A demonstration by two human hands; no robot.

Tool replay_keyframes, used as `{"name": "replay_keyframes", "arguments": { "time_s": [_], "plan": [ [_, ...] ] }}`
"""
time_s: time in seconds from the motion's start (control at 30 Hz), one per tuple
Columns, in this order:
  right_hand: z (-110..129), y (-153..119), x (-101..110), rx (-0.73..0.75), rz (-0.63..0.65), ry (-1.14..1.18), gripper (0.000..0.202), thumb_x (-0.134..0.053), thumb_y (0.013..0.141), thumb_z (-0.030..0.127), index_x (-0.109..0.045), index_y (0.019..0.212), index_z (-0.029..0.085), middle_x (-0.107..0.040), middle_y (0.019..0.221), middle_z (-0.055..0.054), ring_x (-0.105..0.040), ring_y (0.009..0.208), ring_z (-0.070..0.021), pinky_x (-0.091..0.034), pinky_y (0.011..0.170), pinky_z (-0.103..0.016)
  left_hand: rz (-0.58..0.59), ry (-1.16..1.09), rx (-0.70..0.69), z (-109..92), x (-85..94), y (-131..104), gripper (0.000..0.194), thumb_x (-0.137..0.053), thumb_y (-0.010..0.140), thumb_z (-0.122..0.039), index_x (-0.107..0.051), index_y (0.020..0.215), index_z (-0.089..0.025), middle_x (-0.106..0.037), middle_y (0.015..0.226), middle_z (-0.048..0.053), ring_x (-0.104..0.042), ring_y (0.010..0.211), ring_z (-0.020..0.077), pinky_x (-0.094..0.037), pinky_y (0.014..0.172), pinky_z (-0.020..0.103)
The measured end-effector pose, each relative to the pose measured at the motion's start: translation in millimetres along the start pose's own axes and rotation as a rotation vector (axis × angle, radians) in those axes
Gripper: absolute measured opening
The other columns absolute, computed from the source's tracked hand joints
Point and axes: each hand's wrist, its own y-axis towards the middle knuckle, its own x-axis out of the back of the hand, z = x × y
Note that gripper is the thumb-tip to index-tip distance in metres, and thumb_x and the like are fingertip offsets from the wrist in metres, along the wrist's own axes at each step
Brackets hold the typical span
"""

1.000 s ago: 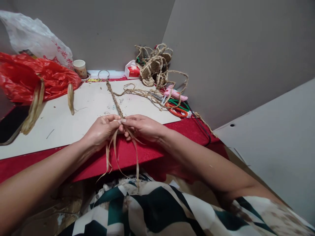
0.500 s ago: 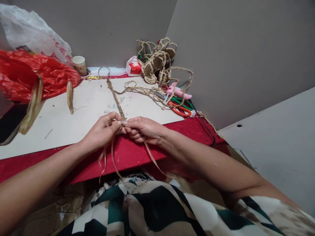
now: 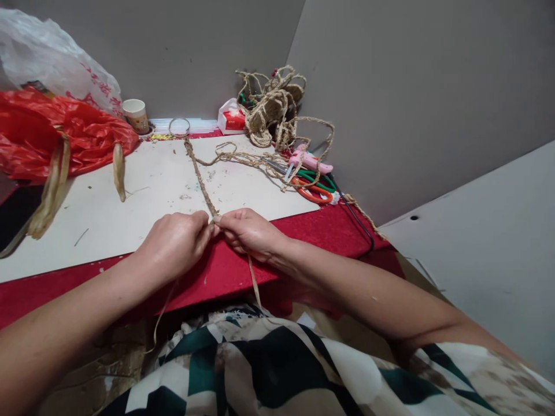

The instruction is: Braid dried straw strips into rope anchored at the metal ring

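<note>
A thin braided cord of dry plant fibre runs from a metal ring at the back of the board down to my hands. My right hand pinches the cord's near end between thumb and forefinger. Right beside it, my left hand is closed at the same end, its palm turned down and its fingertips partly hidden. One loose fibre strand hangs below my right hand, and another thin strand dangles under my left wrist.
A white board lies on the red cloth. At right are scissors, a pink glue gun and a heap of braided rope. A paper cup, tissue pack, red bag, dry husks and phone stand around.
My left hand has rolled over, palm down, and its strands have swung left. My right hand keeps its pinch at the cord's end. The view has shifted slightly.
</note>
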Motion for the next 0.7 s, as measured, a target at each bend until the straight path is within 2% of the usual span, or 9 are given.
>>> {"name": "replay_keyframes", "arguments": {
  "time_s": [0.2,0.27,0.33,0.4,0.43,0.57,0.6,0.63,0.7],
  "plan": [
    [-1,-4,-3,-0.016,0.018,0.066,0.036,-0.051,0.086,0.027,-0.035,0.055,0.017,-0.028,0.041,0.01,-0.016,0.032,-0.0023,-0.01,0.031,-0.016,0.107,0.148,-0.005,-15,-10.6,-10,0.036,-0.037,0.09,-0.034,-0.063,0.105,-0.014,-0.063,0.066,0.011,-0.055,0.053,0.0222,-0.029,0.053,0.03],
    [2,-5,-2,-0.055,0.04,0.096,0.03,-0.051,0.085,0.024,-0.041,0.058,0.016,-0.026,0.041,0.01,-0.013,0.033,-0.0022,-0.009,0.032,-0.015,0.138,0.163,-0.003,-22,-12.9,-17,0.036,-0.038,0.088,-0.029,-0.06,0.111,-0.013,-0.062,0.064,0.01,-0.054,0.051,0.0219,-0.03,0.052,0.03],
    [5,-5,1,-0.087,0.077,0.122,0.02,-0.05,0.084,0.02,-0.052,0.065,0.012,-0.023,0.042,0.011,-0.011,0.035,-0.0021,-0.008,0.033,-0.014,0.191,0.12,-0.034,-26,-11.6,-26,0.03,-0.04,0.087,-0.028,-0.062,0.103,-0.014,-0.06,0.061,0.008,-0.052,0.049,0.0199,-0.031,0.052,0.029],
    [7,-5,5,-0.107,0.114,0.156,0.017,-0.049,0.084,0.018,-0.058,0.074,0.009,-0.021,0.043,0.011,-0.01,0.036,-0.002,-0.008,0.033,-0.013,0.211,0.001,-0.077,-24,-6.1,-32,0.028,-0.041,0.088,-0.032,-0.065,0.086,-0.017,-0.061,0.062,0.008,-0.052,0.051,0.0179,-0.034,0.054,0.028],
    [7,-4,6,-0.119,0.128,0.177,0.016,-0.048,0.084,0.017,-0.059,0.075,0.008,-0.021,0.044,0.011,-0.01,0.036,-0.002,-0.009,0.033,-0.013,0.174,-0.079,-0.078,-22,-2.2,-33,0.03,-0.042,0.089,-0.035,-0.065,0.08,-0.018,-0.062,0.064,0.008,-0.054,0.054,0.0176,-0.036,0.057,0.028],
    [9,-1,13,-0.169,0.181,0.246,0.015,-0.049,0.085,0.017,-0.055,0.073,0.01,-0.021,0.046,0.011,-0.009,0.037,-0.0016,-0.01,0.032,-0.011,-0.131,-0.459,0.121,-6,10.3,-17,0.028,-0.048,0.086,-0.039,-0.066,0.092,-0.019,-0.069,0.089,0.008,-0.06,0.08,0.0199,-0.043,0.073,0.028],
    [9,0,14,-0.175,0.201,0.253,0.015,-0.05,0.085,0.018,-0.055,0.073,0.01,-0.021,0.046,0.012,-0.009,0.037,-0.0015,-0.011,0.032,-0.011,-0.127,-0.59,0.178,-3,10.8,-10,0.028,-0.052,0.083,-0.039,-0.066,0.096,-0.018,-0.069,0.091,0.008,-0.06,0.082,0.0199,-0.044,0.073,0.028],
    [10,0,15,-0.175,0.224,0.254,0.014,-0.051,0.084,0.018,-0.054,0.073,0.01,-0.02,0.046,0.012,-0.009,0.037,-0.0015,-0.011,0.032,-0.01,-0.058,-0.739,0.227,-2,10.0,-3,0.029,-0.056,0.081,-0.039,-0.065,0.097,-0.016,-0.069,0.089,0.008,-0.06,0.079,0.0191,-0.045,0.072,0.028],
    [13,2,18,-0.168,0.266,0.235,0.013,-0.053,0.083,0.018,-0.054,0.073,0.01,-0.021,0.046,0.012,-0.009,0.037,-0.0015,-0.011,0.032,-0.01,0.155,-1.019,0.308,-2,6.0,9,0.025,-0.058,0.079,-0.037,-0.063,0.09,-0.015,-0.066,0.078,0.007,-0.059,0.068,0.0159,-0.045,0.063,0.026]
  ]
}}
